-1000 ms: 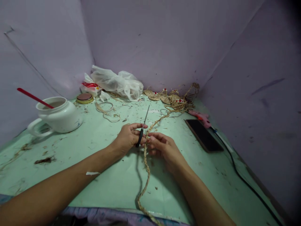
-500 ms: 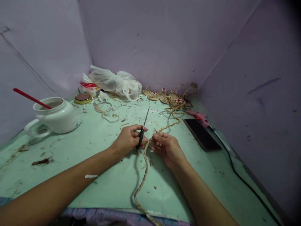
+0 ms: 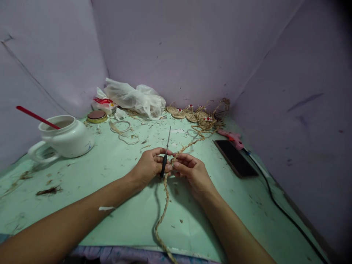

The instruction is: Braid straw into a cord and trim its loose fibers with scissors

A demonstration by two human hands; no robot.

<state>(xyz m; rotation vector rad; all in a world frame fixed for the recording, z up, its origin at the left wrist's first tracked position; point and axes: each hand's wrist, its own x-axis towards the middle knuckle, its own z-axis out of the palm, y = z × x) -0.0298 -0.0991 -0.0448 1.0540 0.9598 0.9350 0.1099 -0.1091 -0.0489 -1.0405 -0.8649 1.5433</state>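
Observation:
My left hand (image 3: 150,165) is closed around black-handled scissors (image 3: 165,154), whose blades point up and away. Right beside it, my right hand (image 3: 192,171) pinches a braided straw rope (image 3: 165,205). The two hands touch at the fingertips over the middle of the green table (image 3: 126,216). From my fingers the rope runs toward me and off the table's near edge. Its other end leads back to a heap of straw pieces (image 3: 200,117) at the far wall.
A white pot (image 3: 64,137) with a red stick (image 3: 37,117) stands at the left. At the back lie a clear plastic bag (image 3: 134,97), a round tin lid (image 3: 96,116) and thin hoops (image 3: 121,126). A black phone (image 3: 235,157), a pink glue gun (image 3: 233,138) and its black cord (image 3: 277,205) lie right.
My right hand has moved left and closed back in against my left hand on the rope. The rope's near part has shifted a little to the left.

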